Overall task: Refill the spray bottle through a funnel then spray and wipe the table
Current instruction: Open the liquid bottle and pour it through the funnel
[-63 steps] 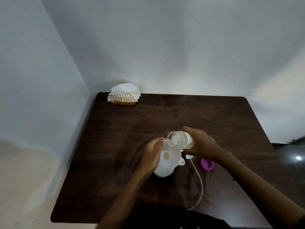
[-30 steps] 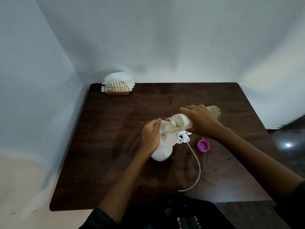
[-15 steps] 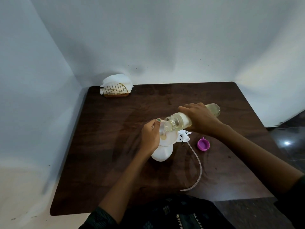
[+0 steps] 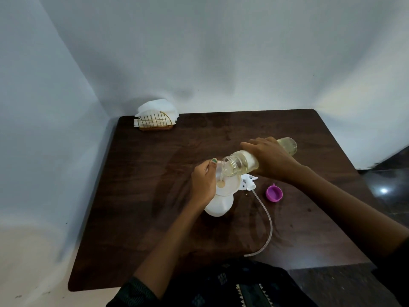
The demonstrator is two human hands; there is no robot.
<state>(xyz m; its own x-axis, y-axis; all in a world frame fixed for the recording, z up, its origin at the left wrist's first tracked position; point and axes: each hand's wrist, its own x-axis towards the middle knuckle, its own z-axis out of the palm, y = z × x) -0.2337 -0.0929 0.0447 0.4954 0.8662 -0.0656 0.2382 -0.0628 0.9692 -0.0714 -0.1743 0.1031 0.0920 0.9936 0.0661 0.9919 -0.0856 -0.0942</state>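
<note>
Napkins in a wire holder (image 4: pixel 155 124) stand at the far left corner of the dark table (image 4: pixel 137 196). Left hand (image 4: pixel 202 185) closed round the rim of the white funnel (image 4: pixel 230 185), which sits in the white spray bottle (image 4: pixel 219 206) standing upright just below the hand. Right hand (image 4: pixel 273 160) wrapped around a clear refill bottle (image 4: pixel 240 166), tilted mouth-down over the funnel; pale yellow liquid inside. Spray head with tube (image 4: pixel 269 227) lies beside the bottle. Purple cap (image 4: pixel 274 193) to its right, apart.
</note>
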